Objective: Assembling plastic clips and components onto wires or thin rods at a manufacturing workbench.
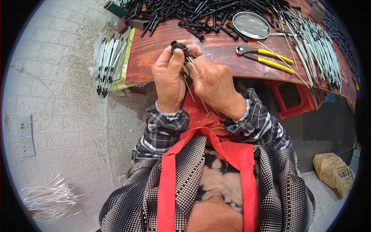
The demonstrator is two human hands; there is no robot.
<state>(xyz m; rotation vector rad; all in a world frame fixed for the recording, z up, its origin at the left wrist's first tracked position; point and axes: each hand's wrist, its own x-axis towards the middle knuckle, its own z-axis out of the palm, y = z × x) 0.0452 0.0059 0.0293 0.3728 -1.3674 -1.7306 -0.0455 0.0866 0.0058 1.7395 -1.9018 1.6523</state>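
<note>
Close together over the table's near edge, both hands work on a black tubular plastic part (177, 45) with a round hollow end turned up. My left hand (168, 75) pinches it between thumb and fingers. My right hand (216, 79) is closed around its lower end, where thin pale wires (189, 59) run along the part. Strands dangle below the hands toward my red apron (197, 110). The fingers cover much of the part, so how the wires join it cannot be made out.
A pile of black plastic parts (201, 15) covers the table's far side. Yellow-handled pincers (270, 60) and a round mesh strainer (251, 25) lie right on the brown tabletop (147, 63). Bundles of white rods (317, 50) flank it. A red stool (284, 102) stands underneath.
</note>
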